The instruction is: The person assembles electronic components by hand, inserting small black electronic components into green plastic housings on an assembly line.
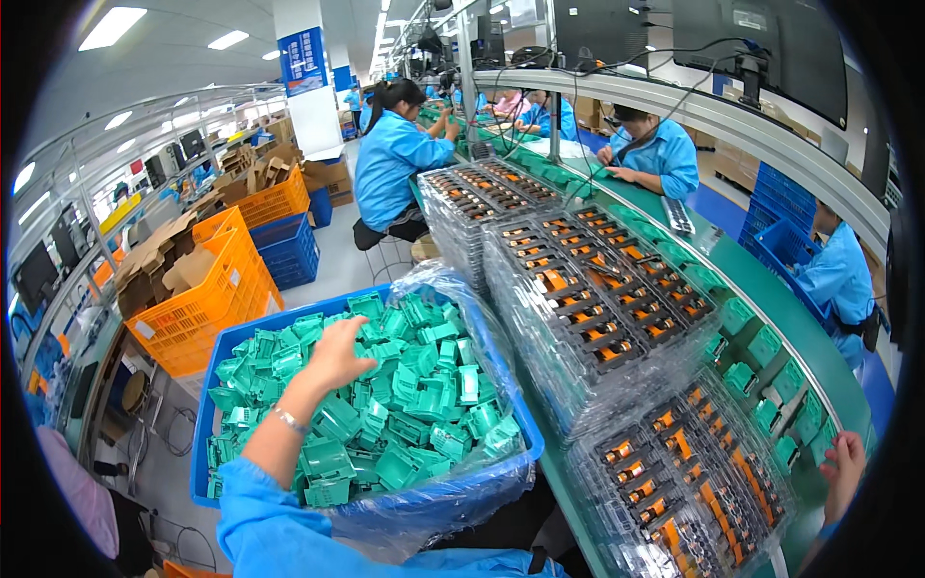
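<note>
Many green plastic housings (pixel 332 419) in blue bin (pixel 529 435); our left hand (pixel 337 356) unclenched above; right hand (pixel 844 467) beside green workbench (pixel 771 289), grip unclear.

Open air over R half of blue bin (pixel 528 435), tray stacks (pixel 597 289) (tall) btwn it & R hand (pixel 845 467)

Bright, even white light falls from ceiling lights (pixel 113 28), the nearest washed out. Pale glare streaks the clear plastic film (pixel 482 496). The green parts (pixel 414 380) look fairly crisp, with soft shadows between them; the far background softens. Fisheye distortion bows the overhead beam (pixel 800 152), and black rounds the corners.
</note>
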Demonstrator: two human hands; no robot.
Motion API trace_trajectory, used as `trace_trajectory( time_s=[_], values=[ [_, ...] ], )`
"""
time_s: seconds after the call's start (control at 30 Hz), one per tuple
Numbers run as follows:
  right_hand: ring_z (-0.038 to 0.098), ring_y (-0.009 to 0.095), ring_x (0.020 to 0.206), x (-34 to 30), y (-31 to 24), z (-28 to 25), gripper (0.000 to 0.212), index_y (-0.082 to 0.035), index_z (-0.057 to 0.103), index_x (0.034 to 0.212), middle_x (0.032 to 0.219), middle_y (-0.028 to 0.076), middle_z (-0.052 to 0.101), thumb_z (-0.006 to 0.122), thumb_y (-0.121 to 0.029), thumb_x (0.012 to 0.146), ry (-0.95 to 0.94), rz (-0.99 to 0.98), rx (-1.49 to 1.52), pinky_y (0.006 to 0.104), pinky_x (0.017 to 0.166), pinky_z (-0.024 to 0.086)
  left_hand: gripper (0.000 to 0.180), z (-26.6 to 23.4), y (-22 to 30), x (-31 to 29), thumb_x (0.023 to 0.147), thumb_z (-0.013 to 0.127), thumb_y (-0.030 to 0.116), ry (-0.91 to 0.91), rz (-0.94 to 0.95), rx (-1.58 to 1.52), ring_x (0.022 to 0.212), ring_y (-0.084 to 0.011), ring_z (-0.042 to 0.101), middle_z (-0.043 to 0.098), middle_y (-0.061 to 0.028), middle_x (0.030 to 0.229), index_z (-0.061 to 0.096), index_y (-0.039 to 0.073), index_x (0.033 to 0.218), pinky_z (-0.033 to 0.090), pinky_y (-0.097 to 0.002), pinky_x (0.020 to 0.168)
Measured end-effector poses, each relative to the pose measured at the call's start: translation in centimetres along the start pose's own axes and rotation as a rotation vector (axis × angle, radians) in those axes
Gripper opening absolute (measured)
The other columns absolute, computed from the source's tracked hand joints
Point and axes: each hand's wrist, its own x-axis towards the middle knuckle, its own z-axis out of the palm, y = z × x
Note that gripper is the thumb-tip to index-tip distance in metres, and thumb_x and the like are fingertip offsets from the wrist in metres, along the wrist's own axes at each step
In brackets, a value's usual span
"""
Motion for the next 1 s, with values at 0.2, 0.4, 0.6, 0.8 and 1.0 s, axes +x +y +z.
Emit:
trace_trajectory(
  time_s=[0.2,0.4,0.6,0.8,1.0],
  values=[
    [0.056,0.010,0.061,-8.7,-7.3,7.6,0.007,-0.003,0.051,0.089,0.078,0.004,0.056,0.049,-0.009,0.084,-0.380,-0.090,0.005,0.0205,0.049,0.046,0.053,5.5,0.5,3.6,0.069,0.070,0.030,-0.393,-0.088,0.480,0.107,-0.0328,0.054,0.059,-0.0134,0.112,0.053,0.008,0.114,0.043,-0.0476,0.087],
    [0.061,0.014,0.060,-10.6,-6.4,11.8,0.005,0.004,0.055,0.080,0.073,0.011,0.062,0.054,0.000,0.077,-0.556,-0.067,0.044,0.0248,0.053,0.051,0.032,5.4,-2.1,3.7,0.070,0.065,0.021,-0.151,-0.113,0.241,0.091,-0.0323,0.063,0.065,-0.0158,0.092,0.061,0.004,0.097,0.051,-0.0420,0.075],
    [0.062,0.015,0.065,-10.4,-5.2,13.3,0.006,0.005,0.056,0.082,0.077,0.011,0.062,0.056,0.003,0.077,-0.619,0.010,0.068,0.0261,0.058,0.053,0.037,1.1,-2.7,3.1,0.074,0.062,0.007,0.283,-0.436,-0.814,0.088,-0.0269,0.063,0.061,-0.0149,0.099,0.051,-0.002,0.108,0.053,-0.0371,0.074],
    [0.056,0.012,0.074,-10.2,-6.2,14.4,0.016,0.001,0.060,0.100,0.091,0.008,0.061,0.058,-0.010,0.087,-0.808,-0.331,-0.292,0.0263,0.065,0.046,0.027,-3.3,8.6,-3.2,0.086,0.053,0.000,-0.069,-0.481,-1.806,0.101,-0.0287,0.058,0.053,-0.0165,0.112,0.043,-0.005,0.110,0.050,-0.0480,0.089],
    [0.061,0.015,0.073,-11.6,-4.4,14.3,0.013,0.004,0.058,0.088,0.084,0.008,0.062,0.058,0.004,0.075,-0.626,-0.237,-0.208,0.0262,0.063,0.051,0.043,-0.3,21.7,-7.6,0.093,0.047,0.012,-0.668,-0.282,-2.072,0.116,-0.0300,0.050,0.047,-0.0158,0.128,0.033,-0.002,0.132,0.039,-0.0498,0.100]
  ],
)
